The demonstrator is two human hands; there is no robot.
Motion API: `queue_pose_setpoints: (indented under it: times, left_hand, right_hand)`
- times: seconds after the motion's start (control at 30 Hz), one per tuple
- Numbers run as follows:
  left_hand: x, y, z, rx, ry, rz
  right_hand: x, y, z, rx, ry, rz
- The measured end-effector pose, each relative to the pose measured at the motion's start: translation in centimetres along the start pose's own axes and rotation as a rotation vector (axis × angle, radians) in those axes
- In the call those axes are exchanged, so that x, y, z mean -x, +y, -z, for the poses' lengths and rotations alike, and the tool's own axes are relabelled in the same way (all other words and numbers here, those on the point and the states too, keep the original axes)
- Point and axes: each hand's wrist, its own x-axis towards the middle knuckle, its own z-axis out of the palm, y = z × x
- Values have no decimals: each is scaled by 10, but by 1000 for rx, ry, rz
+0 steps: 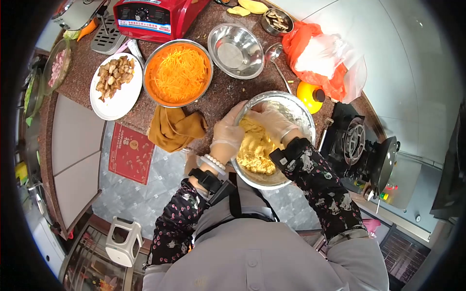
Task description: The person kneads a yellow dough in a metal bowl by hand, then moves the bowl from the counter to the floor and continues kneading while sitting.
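Against the speckled granite countertop (224,93), the steel mixing bowl (305,107) holds yellow dough (257,148), seemingly mostly gathered, pale residue unincorporated at one o'clock; the gloved left hand (228,132) clasps its ten-o'clock rim; the gloved right hand (277,125) works at twelve, finger closure unclear.

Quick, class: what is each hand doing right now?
Left hand: gripping the rim of the metal bowl.
Right hand: in the bowl against the yellow mixture; finger closure cannot be told.

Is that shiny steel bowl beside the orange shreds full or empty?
Empty: the shiny steel bowl shows its bare metal bottom, with nothing inside.
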Motion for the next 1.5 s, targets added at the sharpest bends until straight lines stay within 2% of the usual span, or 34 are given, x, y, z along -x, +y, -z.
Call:
queue_pose_setpoints:
  times: [0.03,0.13,0.23,0.33,0.43,0.53,0.57,0.63,0.67,0.73,0.77,0.87,0.93,1.0,1.1,1.2,1.23,1.3,1.33,1.37,1.47,1.5]
  left_hand:
    - [1,-1,0,5,9,0]
    - [-2,-2,0,8,17,-10]
    - [0,1,1,-11,3,9]
    - [0,0,4,-40,-31,-14]
    - [-2,-10,5,101,-38,20]
    - [-1,-9,3,-21,1,-68]
    - [1,-7,2,-75,12,-38]
    - [1,-3,3,-186,30,24]
    - [-1,-5,4,-221,53,-61]
    - [3,-11,4,-288,89,-224]
    - [5,-12,3,-257,83,-167]
    - [7,-12,4,-192,28,-43]
    - [1,-6,6,-168,-10,-29]
    - [6,13,7,-392,55,22]
    - [22,29,3,-668,143,87]
    - [22,-19,-4,-412,274,-113]
    - [22,-16,-5,-417,289,-157]
    - [22,-8,-6,-451,300,-203]
    - [24,-4,-6,-466,317,-216]
    - [24,2,-6,-514,315,-124]
    - [20,-6,-4,-496,320,-168]
    - [21,0,-1,-519,270,-91]
  right_hand:
    - [11,-12,-5,43,-1,57]
    - [10,-9,-7,1048,-114,735]
    - [11,-38,-28,1283,-405,240]
    - [54,-25,-24,1064,-412,278]
    - [101,-9,-30,1262,-261,151]
    - [98,33,-37,1254,-131,414]
    - [86,54,-40,1157,-128,486]
    - [73,57,-43,1225,-182,473]
    - [65,57,-42,1262,-206,467]
    - [58,38,-40,1302,-335,328]
    - [55,28,-40,1319,-399,256]
    - [47,9,-46,1422,-419,144]
    - [48,18,-46,1327,-320,186]
    - [47,18,-39,1215,-244,257]
    - [52,-20,15,620,-351,354]
    - [27,-15,38,701,-171,231]
    - [24,-11,34,564,-183,221]
    - [-2,-3,23,619,-290,347]
    - [-10,-1,14,636,-325,350]
    - [-16,1,9,662,-346,336]
    - [-1,-24,-8,714,-410,318]
    - [13,-35,-12,737,-431,305]
